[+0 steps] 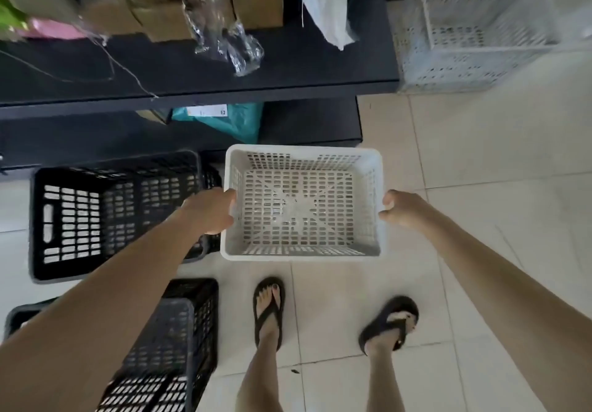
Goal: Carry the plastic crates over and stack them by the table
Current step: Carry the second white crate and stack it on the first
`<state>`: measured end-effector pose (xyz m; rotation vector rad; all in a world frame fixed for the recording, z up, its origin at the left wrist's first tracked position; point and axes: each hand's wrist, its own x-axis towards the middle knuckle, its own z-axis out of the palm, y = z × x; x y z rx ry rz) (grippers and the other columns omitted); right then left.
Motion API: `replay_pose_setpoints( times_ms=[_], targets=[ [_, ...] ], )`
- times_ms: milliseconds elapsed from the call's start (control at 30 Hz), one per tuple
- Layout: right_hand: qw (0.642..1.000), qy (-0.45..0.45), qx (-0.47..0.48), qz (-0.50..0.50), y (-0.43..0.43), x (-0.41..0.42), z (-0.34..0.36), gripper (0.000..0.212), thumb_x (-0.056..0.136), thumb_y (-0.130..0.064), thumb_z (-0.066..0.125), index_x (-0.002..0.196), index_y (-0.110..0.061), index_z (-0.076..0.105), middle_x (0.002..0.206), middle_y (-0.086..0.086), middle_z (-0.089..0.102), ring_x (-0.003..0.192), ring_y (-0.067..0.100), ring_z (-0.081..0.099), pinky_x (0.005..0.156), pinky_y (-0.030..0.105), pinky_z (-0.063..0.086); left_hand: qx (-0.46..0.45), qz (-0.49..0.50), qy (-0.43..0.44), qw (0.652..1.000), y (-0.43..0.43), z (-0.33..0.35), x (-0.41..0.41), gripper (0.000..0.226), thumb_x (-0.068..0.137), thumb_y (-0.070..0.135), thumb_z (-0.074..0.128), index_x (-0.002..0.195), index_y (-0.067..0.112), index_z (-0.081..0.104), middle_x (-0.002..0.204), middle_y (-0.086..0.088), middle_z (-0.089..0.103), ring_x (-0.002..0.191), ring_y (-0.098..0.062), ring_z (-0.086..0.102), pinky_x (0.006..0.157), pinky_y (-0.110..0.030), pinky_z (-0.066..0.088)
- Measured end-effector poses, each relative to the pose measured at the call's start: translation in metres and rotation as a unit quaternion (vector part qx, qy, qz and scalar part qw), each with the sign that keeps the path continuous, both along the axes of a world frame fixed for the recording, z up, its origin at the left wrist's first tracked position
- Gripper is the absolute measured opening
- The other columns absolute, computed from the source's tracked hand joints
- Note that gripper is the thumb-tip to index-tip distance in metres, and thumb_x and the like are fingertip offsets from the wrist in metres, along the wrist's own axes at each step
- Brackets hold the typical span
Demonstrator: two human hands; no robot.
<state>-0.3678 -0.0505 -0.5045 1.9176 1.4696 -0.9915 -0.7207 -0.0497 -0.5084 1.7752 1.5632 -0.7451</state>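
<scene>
We hold a white slotted plastic crate [302, 201] in the centre of the frame, lifted above the pale tiled floor [480, 171], just in front of the black table [288, 72]. Our left hand [211, 211] has its fingers curled over the crate's left rim. Our right hand [402, 208] grips the right rim with curled fingers. Both grips sit about midway along the short sides, so the load looks balanced.

To carry it well, we judge it best to keep the crate level and its walls square to the pale crate stack [474, 27] at the upper right of the frame, beside the table's end. We would then lower it straight down so it nests rather than catching on a rim. We should also step wide of the dark crates on the left.

By our count there is one white crate in hand. The upper-right stack seems to be two crates nested, though blur leaves us unsure. Of dark crates we count three:
- a large black crate [96, 219] at mid left
- a second black crate [179, 347] at lower left
- a grey-rimmed crate [19, 315] at the far lower-left edge

A sliver behind our left hand may be a fourth. Our feet wear two black flip-flops [269, 309].
</scene>
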Motion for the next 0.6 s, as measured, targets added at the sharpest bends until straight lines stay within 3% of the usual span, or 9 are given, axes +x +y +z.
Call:
replay_pose_setpoints(
  times_ms=[233, 367, 467, 533, 600],
  targets=[
    [0.997, -0.05, 0.052, -0.04, -0.018, 0.014, -0.137, 0.046, 0.089, -0.024, 0.054, 0.134, -0.02, 0.043, 0.129, 0.011, 0.042, 0.121, 0.031, 0.042, 0.087, 0.039, 0.045, -0.026, -0.009, 0.035, 0.999, 0.01, -0.141, -0.01, 0.054, 0.091, 0.025, 0.051, 0.141, 0.017, 0.033, 0.125, -0.016, 0.046, 0.106, -0.032, 0.054, 0.088, -0.043, 0.052],
    [0.994, -0.063, 0.045, -0.073, -0.024, 0.029, -0.191, 0.055, 0.089, -0.02, 0.055, 0.14, -0.019, 0.035, 0.136, 0.016, 0.035, 0.126, 0.034, 0.036, 0.091, 0.042, 0.045, -0.036, -0.003, 0.083, 0.996, 0.003, -0.195, -0.006, 0.057, 0.093, 0.023, 0.049, 0.144, 0.015, 0.025, 0.139, -0.024, 0.033, 0.127, -0.041, 0.038, 0.099, -0.047, 0.045],
    [0.992, -0.068, 0.049, -0.097, -0.024, 0.04, -0.222, 0.059, 0.087, -0.018, 0.058, 0.141, -0.02, 0.033, 0.139, 0.016, 0.031, 0.127, 0.034, 0.036, 0.088, 0.041, 0.045, -0.049, 0.011, 0.1, 0.994, 0.001, -0.226, -0.01, 0.057, 0.093, 0.022, 0.048, 0.145, 0.016, 0.024, 0.145, -0.024, 0.026, 0.132, -0.041, 0.033, 0.101, -0.046, 0.044],
    [0.991, -0.041, 0.048, -0.117, -0.021, 0.047, -0.238, 0.063, 0.084, -0.018, 0.063, 0.14, -0.02, 0.035, 0.138, 0.016, 0.031, 0.125, 0.035, 0.039, 0.089, 0.037, 0.044, -0.044, 0.044, 0.086, 0.994, 0.003, -0.241, -0.014, 0.049, 0.093, 0.019, 0.049, 0.138, 0.011, 0.033, 0.138, -0.024, 0.03, 0.119, -0.039, 0.045, 0.091, -0.041, 0.049],
    [0.989, -0.002, 0.049, -0.141, -0.017, 0.052, -0.25, 0.066, 0.08, -0.019, 0.068, 0.139, -0.019, 0.038, 0.135, 0.016, 0.033, 0.118, 0.034, 0.047, 0.086, 0.031, 0.042, -0.022, 0.083, 0.066, 0.994, 0.004, -0.251, -0.015, 0.039, 0.092, 0.013, 0.05, 0.129, 0.005, 0.04, 0.128, -0.026, 0.034, 0.093, -0.036, 0.055, 0.071, -0.034, 0.05]
  ],
)
